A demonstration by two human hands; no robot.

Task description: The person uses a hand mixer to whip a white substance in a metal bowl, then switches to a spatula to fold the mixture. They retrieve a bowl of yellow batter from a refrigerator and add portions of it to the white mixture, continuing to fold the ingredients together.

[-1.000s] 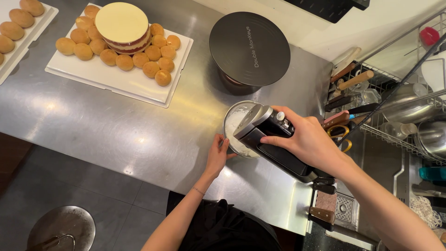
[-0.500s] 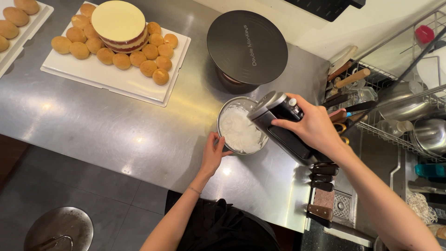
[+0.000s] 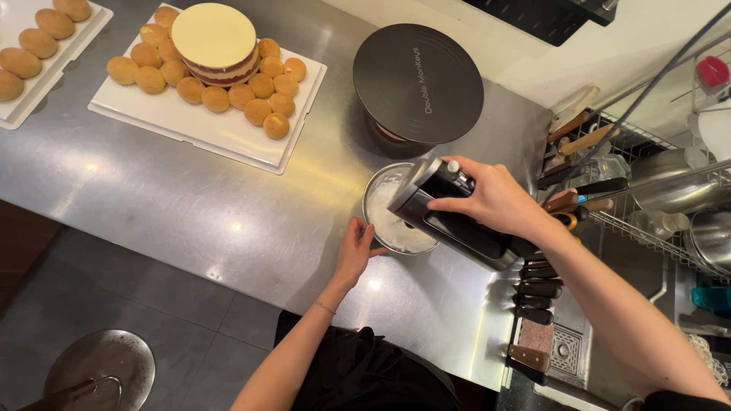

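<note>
On the steel counter (image 3: 190, 221), near the round black turntable (image 3: 418, 82), the right hand (image 3: 495, 199) grips a black electric hand mixer (image 3: 449, 217) over a round metal bowl of white cream (image 3: 392, 217). The left hand (image 3: 356, 250) grasps the bowl's near rim.

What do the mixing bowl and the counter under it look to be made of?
Bowl: likely stainless steel, going by its thin, shiny grey rim around white cream. Counter: probably brushed stainless steel, grey with soft glare spots from the lights. The left hand steadies the bowl.
</note>
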